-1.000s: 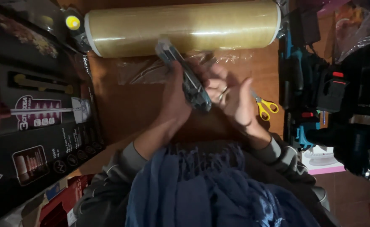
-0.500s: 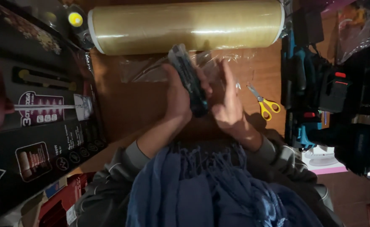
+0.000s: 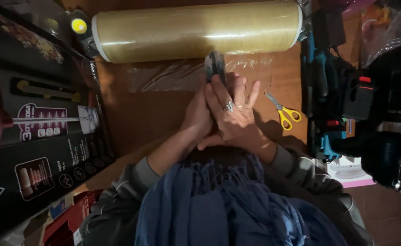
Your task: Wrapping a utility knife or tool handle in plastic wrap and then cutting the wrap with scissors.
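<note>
Here the right hand, fingers straight and slightly spread, presses flat against a dark gadget; the left hand clasps it from behind, below the far film roll.

This looks like a small shop's packing corner or a workshop. A big roll of clear plastic wrap lies across the brown wooden table, with a loose sheet pulled out from it. Small scissors with yellow handles lie on the table. Blue and black power tools are stacked on one side. Dark printed cardboard boxes are piled on the other side.
</note>
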